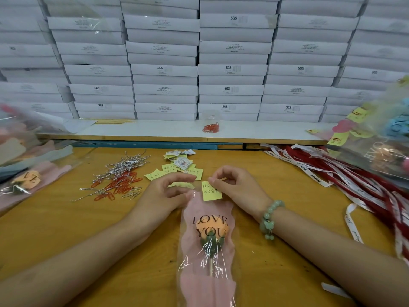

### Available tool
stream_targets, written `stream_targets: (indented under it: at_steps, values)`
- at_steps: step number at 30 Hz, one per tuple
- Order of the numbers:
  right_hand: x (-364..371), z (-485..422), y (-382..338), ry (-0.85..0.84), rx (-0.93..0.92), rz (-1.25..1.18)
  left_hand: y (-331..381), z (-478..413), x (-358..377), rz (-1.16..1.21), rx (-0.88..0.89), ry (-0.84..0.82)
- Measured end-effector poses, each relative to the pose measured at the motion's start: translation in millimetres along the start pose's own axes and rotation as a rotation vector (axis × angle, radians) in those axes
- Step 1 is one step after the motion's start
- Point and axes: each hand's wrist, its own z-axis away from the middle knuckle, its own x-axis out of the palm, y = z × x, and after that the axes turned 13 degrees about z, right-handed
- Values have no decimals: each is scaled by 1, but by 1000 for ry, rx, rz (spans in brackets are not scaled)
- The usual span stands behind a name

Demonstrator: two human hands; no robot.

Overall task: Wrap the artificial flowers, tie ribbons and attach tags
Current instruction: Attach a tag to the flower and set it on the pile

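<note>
Pink sleeve w/ flower flat on table, long axis 6–12 o'clock, stem toward 6. Left hand grips sleeve mouth at 12. Right hand pinches top of yellow tag, which overlaps the mouth. Right is nearer the tag.

I see an orange-yellow wooden tabletop filling the lower half of my view. Directly behind the tabletop runs a long white shelf with a pale wooden front edge. Under that edge, along the tabletop's far side, a blue strip shows. Beyond the tabletop, flat white cardboard boxes are stacked on the shelf in tidy columns up to the top of my view. Several are printed SGS. The light is even and soft.
</note>
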Motion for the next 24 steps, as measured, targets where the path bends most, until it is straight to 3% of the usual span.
stream_targets:
  at_steps: [18, 24]
  values:
    - [3, 3, -4, -78, -144, -63, -1, -1, 4, -115, 103, 5]
    - [6, 5, -8, -89, -147, -119, 2, -1, 4, -218, 248, -1]
